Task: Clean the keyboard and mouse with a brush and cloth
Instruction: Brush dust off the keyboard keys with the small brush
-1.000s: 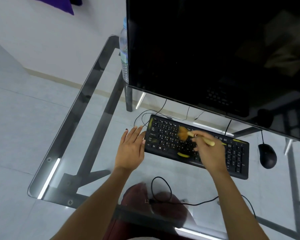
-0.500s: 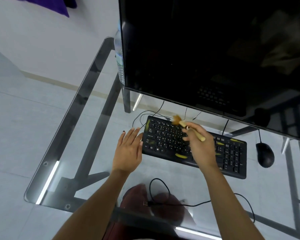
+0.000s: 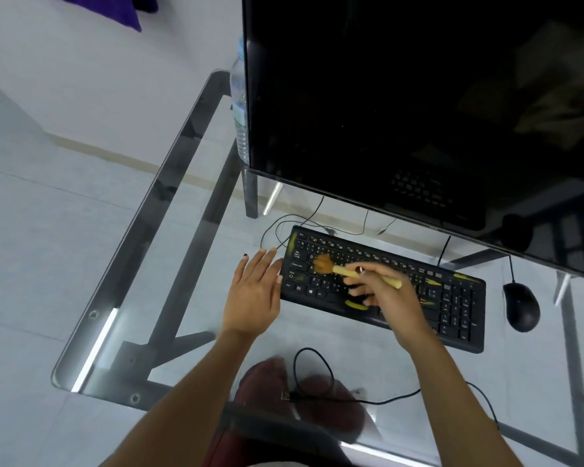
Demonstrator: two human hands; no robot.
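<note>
A black keyboard [image 3: 452, 298] with yellow smears lies on the glass desk below the monitor. My right hand [image 3: 391, 298] holds a small wooden brush [image 3: 368, 274] over the keyboard's left half. Its tan bristles touch the keys near the left end. My left hand [image 3: 253, 294] rests flat on the glass with fingers spread, touching the keyboard's left edge. A black mouse [image 3: 521, 306] sits to the right of the keyboard. No cloth is in view.
A large dark monitor [image 3: 418, 96] overhangs the keyboard's far edge. A water bottle [image 3: 240, 106] stands behind its left side. A loose black cable [image 3: 317, 375] loops on the glass desk [image 3: 122, 315] near the front edge. My knees show under the glass.
The brush has swept from the keyboard's top edge down and left onto the left-hand keys. My left hand has stayed at the keyboard's left edge.
</note>
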